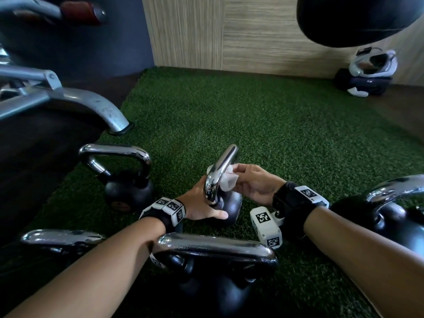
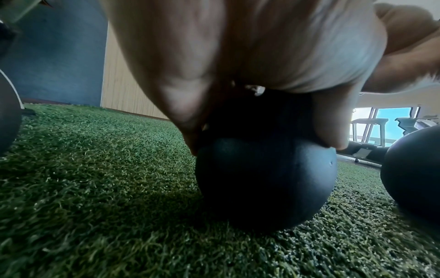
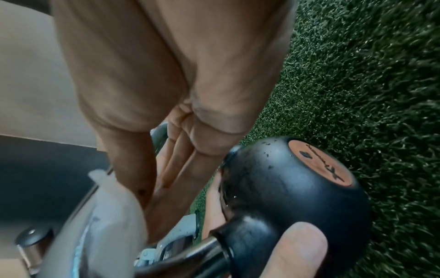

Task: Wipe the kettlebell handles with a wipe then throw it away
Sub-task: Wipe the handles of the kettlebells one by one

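A black kettlebell point(image 1: 230, 208) with a chrome handle point(image 1: 221, 167) stands on the green turf in the middle. My left hand point(image 1: 200, 203) grips it where the handle meets the ball, thumb lying on the ball point(image 2: 264, 180). My right hand point(image 1: 249, 182) pinches a white wipe point(image 1: 229, 180) and presses it against the right side of the handle. In the right wrist view the wipe point(image 3: 107, 216) lies over the chrome, and the ball point(image 3: 285, 188) shows an orange disc. The left hand point(image 2: 238, 65) covers the handle's base in its own view.
Other chrome-handled kettlebells stand around: back left point(image 1: 124, 173), front left point(image 1: 62, 239), front centre point(image 1: 215, 251) under my arms, and right point(image 1: 394, 203). A grey machine leg point(image 1: 91, 106) is at left. A bag with shoes point(image 1: 367, 76) sits by the far wall.
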The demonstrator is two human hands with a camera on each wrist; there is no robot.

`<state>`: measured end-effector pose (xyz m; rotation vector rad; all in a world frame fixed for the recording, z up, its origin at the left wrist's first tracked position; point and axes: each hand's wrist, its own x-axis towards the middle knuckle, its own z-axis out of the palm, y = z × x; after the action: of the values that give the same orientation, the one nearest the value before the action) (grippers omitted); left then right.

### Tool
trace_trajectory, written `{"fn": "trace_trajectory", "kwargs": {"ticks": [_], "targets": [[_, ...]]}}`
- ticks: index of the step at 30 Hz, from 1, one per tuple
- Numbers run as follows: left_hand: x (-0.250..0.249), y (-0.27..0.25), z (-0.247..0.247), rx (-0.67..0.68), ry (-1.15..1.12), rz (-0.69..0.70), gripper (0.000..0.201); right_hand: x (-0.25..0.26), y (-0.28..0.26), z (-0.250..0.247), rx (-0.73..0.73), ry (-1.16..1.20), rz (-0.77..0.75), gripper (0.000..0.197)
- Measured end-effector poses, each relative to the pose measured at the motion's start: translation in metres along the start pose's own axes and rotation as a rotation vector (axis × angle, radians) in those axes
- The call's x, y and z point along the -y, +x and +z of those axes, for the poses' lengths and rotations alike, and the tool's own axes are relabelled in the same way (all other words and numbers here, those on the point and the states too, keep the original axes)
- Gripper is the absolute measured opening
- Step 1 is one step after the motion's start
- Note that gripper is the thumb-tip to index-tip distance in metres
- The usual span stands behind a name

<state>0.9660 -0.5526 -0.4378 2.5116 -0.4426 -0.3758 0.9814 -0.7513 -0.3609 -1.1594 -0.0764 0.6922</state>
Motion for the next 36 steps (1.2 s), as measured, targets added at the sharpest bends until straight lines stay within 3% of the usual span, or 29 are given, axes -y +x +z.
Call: {"fn": "trace_trajectory", "kwargs": {"ticks": [3, 7, 10, 13, 16, 18, 21, 24, 27, 31, 34, 36], "targets": [[0.002, 0.001, 0.004, 0.004, 0.042, 0.057, 0.064, -0.002, 0.003, 0.001, 0.052, -0.036, 0.003, 0.038], [0.009, 0.003, 0.005, -0.031, -0.098, 0.017, 0.086, 0.0, 0.015, 0.005, -0.198, 0.076, -0.118, 0.015], [0.013, 0.006, 0.007, -0.076, -0.126, 0.049, 0.115, -0.004, 0.021, 0.007, -0.33, 0.072, -0.199, 0.018], [0.023, 0.008, 0.011, -0.066, -0.142, -0.014, 0.097, -0.006, 0.014, 0.009, -0.358, -0.094, -0.237, 0.021], [0.021, 0.006, 0.01, -0.05, -0.111, -0.01, 0.07, -0.005, 0.015, 0.01, -0.518, -0.309, -0.338, 0.021], [0.016, 0.006, 0.007, -0.045, -0.106, 0.017, 0.066, -0.004, 0.02, 0.011, -0.622, -0.344, -0.368, 0.018], [0.015, 0.008, 0.008, -0.057, -0.114, 0.044, 0.075, -0.004, 0.027, 0.012, -0.716, -0.298, -0.357, 0.015], [0.019, 0.007, 0.01, -0.063, -0.116, 0.028, 0.07, -0.006, 0.03, 0.014, -0.778, -0.321, -0.299, 0.023], [0.016, 0.005, 0.008, -0.045, -0.102, 0.031, 0.059, -0.006, 0.034, 0.011, -0.814, -0.389, -0.264, 0.025], [0.01, 0.003, 0.007, -0.042, -0.075, 0.135, 0.07, -0.008, 0.044, 0.002, -0.844, -0.455, -0.285, 0.02], [0.004, 0.001, 0.006, -0.013, -0.04, 0.144, 0.046, -0.003, 0.029, 0.018, -0.802, -0.508, -0.182, 0.022], [0.003, 0.0, 0.004, -0.002, -0.036, 0.126, 0.045, -0.005, 0.026, 0.018, -0.759, -0.561, -0.115, 0.022]]}}
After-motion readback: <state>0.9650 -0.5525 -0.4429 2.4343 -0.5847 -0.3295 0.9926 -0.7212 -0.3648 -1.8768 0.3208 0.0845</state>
